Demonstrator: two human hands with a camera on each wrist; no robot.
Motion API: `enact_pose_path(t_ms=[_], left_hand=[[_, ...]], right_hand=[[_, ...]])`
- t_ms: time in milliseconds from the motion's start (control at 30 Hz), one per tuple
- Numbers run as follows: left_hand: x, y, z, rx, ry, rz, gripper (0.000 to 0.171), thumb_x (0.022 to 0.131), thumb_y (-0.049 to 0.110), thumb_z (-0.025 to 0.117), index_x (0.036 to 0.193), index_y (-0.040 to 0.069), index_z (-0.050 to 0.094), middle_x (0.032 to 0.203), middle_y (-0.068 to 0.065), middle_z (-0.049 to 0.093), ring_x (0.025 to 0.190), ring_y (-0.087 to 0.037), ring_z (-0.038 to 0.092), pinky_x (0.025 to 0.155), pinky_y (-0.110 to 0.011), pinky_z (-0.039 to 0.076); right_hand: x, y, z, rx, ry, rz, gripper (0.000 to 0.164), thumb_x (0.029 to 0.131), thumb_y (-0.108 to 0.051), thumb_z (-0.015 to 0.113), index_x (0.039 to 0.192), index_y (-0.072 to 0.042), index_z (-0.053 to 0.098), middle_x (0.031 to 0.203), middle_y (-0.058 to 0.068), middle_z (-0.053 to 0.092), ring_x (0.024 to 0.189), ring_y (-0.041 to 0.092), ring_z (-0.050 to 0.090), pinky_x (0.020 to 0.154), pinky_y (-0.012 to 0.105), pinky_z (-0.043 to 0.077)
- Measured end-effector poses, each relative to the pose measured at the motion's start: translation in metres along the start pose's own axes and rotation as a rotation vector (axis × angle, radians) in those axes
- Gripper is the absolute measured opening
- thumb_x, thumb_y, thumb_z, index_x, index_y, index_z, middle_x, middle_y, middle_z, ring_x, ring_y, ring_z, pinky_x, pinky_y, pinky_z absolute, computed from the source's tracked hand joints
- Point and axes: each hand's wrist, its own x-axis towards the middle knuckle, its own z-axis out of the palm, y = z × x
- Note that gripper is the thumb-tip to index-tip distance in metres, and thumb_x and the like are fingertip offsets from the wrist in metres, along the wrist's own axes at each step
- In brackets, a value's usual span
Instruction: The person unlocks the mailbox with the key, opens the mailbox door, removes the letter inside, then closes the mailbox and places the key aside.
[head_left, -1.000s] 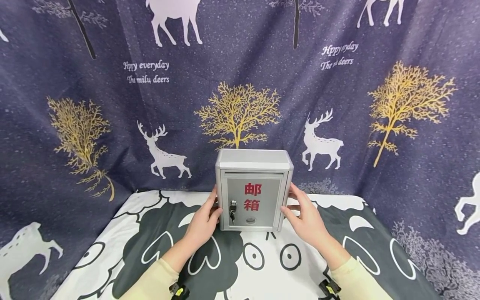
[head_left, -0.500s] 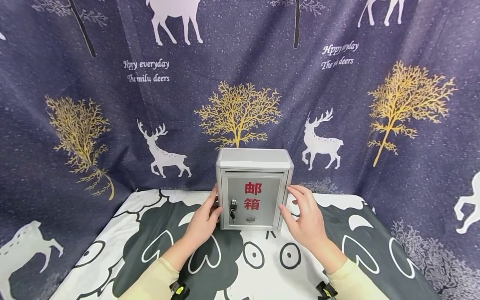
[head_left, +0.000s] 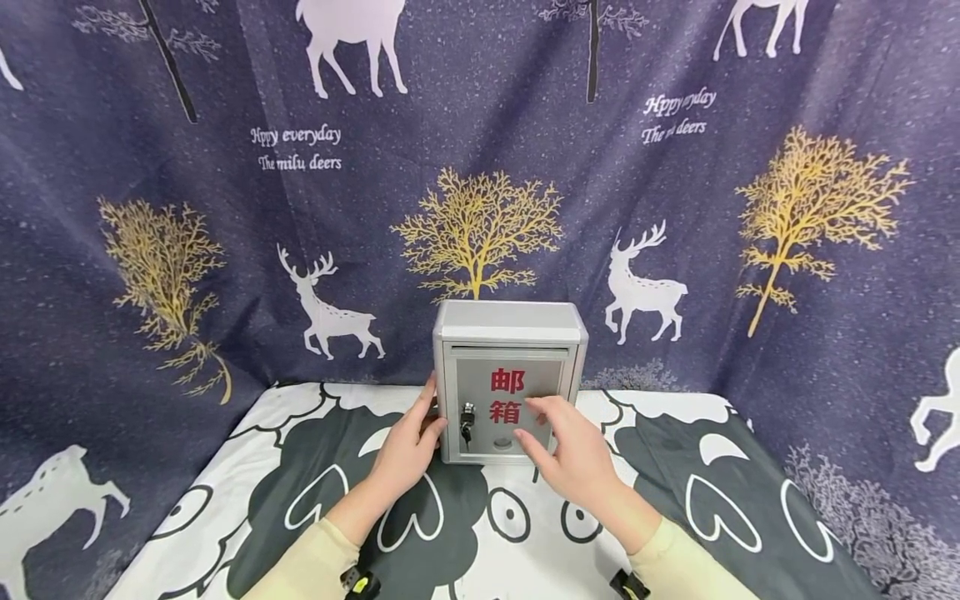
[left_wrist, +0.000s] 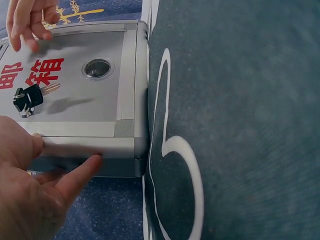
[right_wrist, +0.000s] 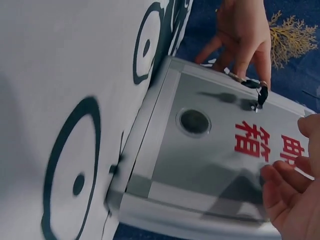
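Observation:
A silver metal mailbox (head_left: 510, 321) with red characters stands upright on the patterned cloth. On the left part of its door (head_left: 480, 383) is a lock with small black-headed keys (head_left: 466, 427) hanging from it. My left hand (head_left: 401, 454) rests against the mailbox's left side, thumb near the front edge and fingers reaching along the side. In front of the door's lower right is my right hand (head_left: 577, 450), thumb and fingers apart and loosely bent, with nothing between them. Seen from the right wrist, the right fingertips (right_wrist: 272, 175) overlap the door near the characters.
The cloth (head_left: 525, 567) with a cartoon sheep print covers the surface below. Behind the mailbox hangs a dark blue curtain (head_left: 480, 108) with deer and trees. A round window (left_wrist: 98, 69) sits low in the door, and a slot (head_left: 510, 349) runs along its top.
My right hand has let go of the mailbox's right side and moved left, across the front of the door. The left hand and the mailbox have stayed in place.

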Motion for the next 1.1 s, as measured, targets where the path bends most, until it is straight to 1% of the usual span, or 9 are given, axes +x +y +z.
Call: enact_pose_path(t_ms=[67,167,300,500,733,833,900,1033,1100], left_hand=[[0.0,0.0,0.0,-0.003,0.0,-0.002,0.076,0.117,0.019,0.063,0.18,0.028,0.023,0.16,-0.018,0.061,0.121,-0.028,0.075,0.084,-0.034,0.064],[0.0,0.0,0.0,0.003,0.001,0.012,0.076,0.117,0.018,0.063,0.18,0.028,0.022,0.159,-0.018,0.061,0.118,-0.027,0.075,0.083,-0.034,0.063],[-0.001,-0.001,0.001,0.017,0.009,0.033,0.077,0.116,0.017,0.063,0.181,0.027,0.022,0.158,-0.02,0.061,0.118,-0.027,0.075,0.083,-0.033,0.062],[-0.002,-0.001,0.001,0.027,0.016,0.055,0.077,0.116,0.015,0.063,0.181,0.025,0.022,0.156,-0.02,0.063,0.108,-0.021,0.075,0.079,-0.033,0.06],[-0.002,0.001,0.0,0.038,0.004,0.014,0.076,0.117,0.019,0.062,0.181,0.03,0.021,0.159,-0.016,0.061,0.102,-0.017,0.074,0.079,-0.031,0.06],[-0.002,0.001,0.0,0.027,0.001,0.012,0.077,0.117,0.018,0.063,0.181,0.03,0.022,0.159,-0.016,0.062,0.105,-0.019,0.075,0.08,-0.031,0.061],[-0.002,0.001,0.0,0.022,-0.001,0.014,0.077,0.117,0.017,0.063,0.181,0.029,0.022,0.159,-0.016,0.061,0.108,-0.019,0.075,0.08,-0.031,0.061],[-0.002,0.0,0.0,0.02,0.002,0.02,0.077,0.117,0.016,0.063,0.181,0.028,0.022,0.158,-0.017,0.062,0.107,-0.021,0.075,0.081,-0.03,0.062],[-0.002,0.001,0.0,0.018,0.001,0.018,0.076,0.117,0.016,0.063,0.181,0.028,0.022,0.158,-0.017,0.062,0.11,-0.022,0.076,0.081,-0.03,0.062]], right_hand=[[0.003,-0.004,0.005,-0.014,-0.03,0.027,0.045,0.098,-0.026,0.088,0.135,-0.007,0.071,0.109,0.005,0.075,0.091,0.016,0.071,0.065,0.031,0.057],[0.006,-0.01,0.01,-0.013,-0.06,0.066,0.047,0.098,-0.031,0.088,0.136,-0.007,0.072,0.107,0.003,0.076,0.087,0.017,0.071,0.064,0.032,0.056],[0.01,-0.017,0.017,-0.011,-0.089,0.074,0.051,0.098,-0.036,0.088,0.136,-0.005,0.074,0.109,0.004,0.078,0.086,0.021,0.073,0.065,0.037,0.059],[0.014,-0.02,0.028,-0.019,-0.086,0.058,0.051,0.097,-0.036,0.09,0.134,-0.004,0.075,0.104,0.002,0.078,0.08,0.018,0.072,0.062,0.034,0.056],[0.018,-0.027,0.04,-0.033,-0.063,0.043,0.045,0.096,-0.036,0.091,0.127,-0.006,0.078,0.104,0.001,0.081,0.078,0.011,0.074,0.062,0.033,0.06],[0.019,-0.032,0.044,-0.025,-0.083,0.075,0.043,0.098,-0.037,0.089,0.126,-0.006,0.078,0.106,0.002,0.081,0.079,0.012,0.076,0.064,0.035,0.062],[0.019,-0.035,0.046,-0.023,-0.117,0.111,0.043,0.1,-0.039,0.087,0.128,-0.007,0.078,0.108,0.002,0.081,0.081,0.012,0.077,0.066,0.035,0.063],[0.021,-0.041,0.05,-0.019,-0.193,0.179,0.042,0.104,-0.043,0.081,0.131,-0.011,0.078,0.111,0.001,0.081,0.086,0.011,0.077,0.072,0.036,0.064],[0.022,-0.043,0.051,-0.025,-0.211,0.198,0.042,0.105,-0.045,0.08,0.132,-0.012,0.077,0.111,0.0,0.081,0.087,0.011,0.077,0.073,0.036,0.064]])
